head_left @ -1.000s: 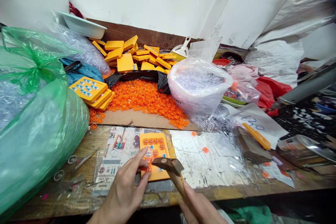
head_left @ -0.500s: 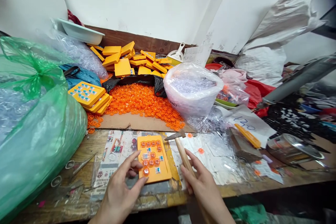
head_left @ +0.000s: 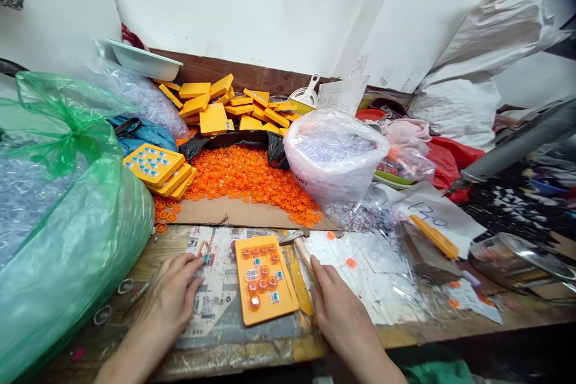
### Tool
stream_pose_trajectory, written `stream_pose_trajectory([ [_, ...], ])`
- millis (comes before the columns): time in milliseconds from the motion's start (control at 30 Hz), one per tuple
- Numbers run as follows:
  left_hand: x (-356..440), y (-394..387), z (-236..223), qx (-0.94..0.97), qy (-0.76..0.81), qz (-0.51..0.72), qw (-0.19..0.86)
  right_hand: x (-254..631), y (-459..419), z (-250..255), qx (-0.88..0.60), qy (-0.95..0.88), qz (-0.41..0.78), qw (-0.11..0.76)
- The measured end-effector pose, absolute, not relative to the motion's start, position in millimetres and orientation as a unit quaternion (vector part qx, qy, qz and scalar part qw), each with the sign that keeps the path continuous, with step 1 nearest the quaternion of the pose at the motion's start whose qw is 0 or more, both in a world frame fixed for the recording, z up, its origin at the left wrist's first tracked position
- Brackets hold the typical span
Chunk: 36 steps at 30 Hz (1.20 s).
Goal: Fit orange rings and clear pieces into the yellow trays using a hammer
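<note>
The yellow panel [head_left: 269, 306] looks like smooth plastic with a soft sheen, its orange caps [head_left: 254, 302] glossy and see-through. Just right of the yellow panel, the hammer handle [head_left: 306, 255] is bare, matt wood and the hammer head [head_left: 293, 237] dull, dark metal. Left of the yellow panel, the tabletop [head_left: 173, 240] shows worn, grained wood, and the green bag [head_left: 90, 240] is thin, shiny, crinkled plastic. Behind the yellow panel lie matt brown cardboard [head_left: 198, 213] and glossy orange plastic rings [head_left: 252, 174]; far to its right, a metal container [head_left: 504, 261] gleams, smooth and reflective

White wall [head_left: 252, 6] above brown board [head_left: 252, 75]
</note>
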<state>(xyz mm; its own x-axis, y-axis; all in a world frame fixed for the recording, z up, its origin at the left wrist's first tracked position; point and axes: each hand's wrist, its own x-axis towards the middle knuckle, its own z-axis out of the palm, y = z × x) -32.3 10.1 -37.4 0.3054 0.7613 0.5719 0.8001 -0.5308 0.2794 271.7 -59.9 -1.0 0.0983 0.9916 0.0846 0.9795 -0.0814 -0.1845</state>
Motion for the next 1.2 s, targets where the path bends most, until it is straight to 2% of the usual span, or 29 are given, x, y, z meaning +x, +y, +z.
stream_pose_trajectory([
  [67,-25.9,7.3,-38.6,-0.788,-0.51,-0.344,0.01,270.4,-59.2,1.3,-0.733,-0.675,0.006,0.083],
  [133,-9.4,-0.1,-35.7,-0.771,-0.522,-0.359,-0.066,269.7,-59.9,3.7,-0.73,-0.68,-0.019,0.071],
  [233,26.4,-16.0,-24.9,-0.685,-0.518,-0.41,-0.308,266.8,-65.1,1.1,-0.694,-0.714,-0.047,0.079],
  [333,56.8,-27.3,-6.4,-0.488,-0.505,-0.475,-0.531,257.6,-73.5,-11.4,-0.625,-0.768,-0.047,0.128],
  [467,71.4,-21.8,24.8,-0.263,-0.531,-0.463,-0.659,239.7,-83.0,-23.8,-0.608,-0.784,0.022,0.119],
  [600,76.4,-4.8,40.2,-0.23,-0.437,-0.373,-0.785,240.2,-83.8,-10.1,-0.595,-0.792,0.062,0.124],
  [700,79.0,7.8,36.9,-0.183,-0.408,-0.326,-0.833,271.5,-68.3,11.1,-0.631,-0.759,0.019,0.159],
  [900,74.9,22.4,25.3,-0.171,-0.328,-0.37,-0.852,375.8,1.3,24.6,-0.78,-0.595,-0.104,0.166],
  [1067,72.3,22.4,21.2,-0.199,-0.28,-0.373,-0.862,417.4,34.2,3.9,-0.785,-0.585,-0.117,0.164],
  [1200,71.1,20.7,21.3,-0.187,-0.265,-0.383,-0.865,415.9,34.8,2.6,-0.766,-0.589,-0.135,0.222],
])
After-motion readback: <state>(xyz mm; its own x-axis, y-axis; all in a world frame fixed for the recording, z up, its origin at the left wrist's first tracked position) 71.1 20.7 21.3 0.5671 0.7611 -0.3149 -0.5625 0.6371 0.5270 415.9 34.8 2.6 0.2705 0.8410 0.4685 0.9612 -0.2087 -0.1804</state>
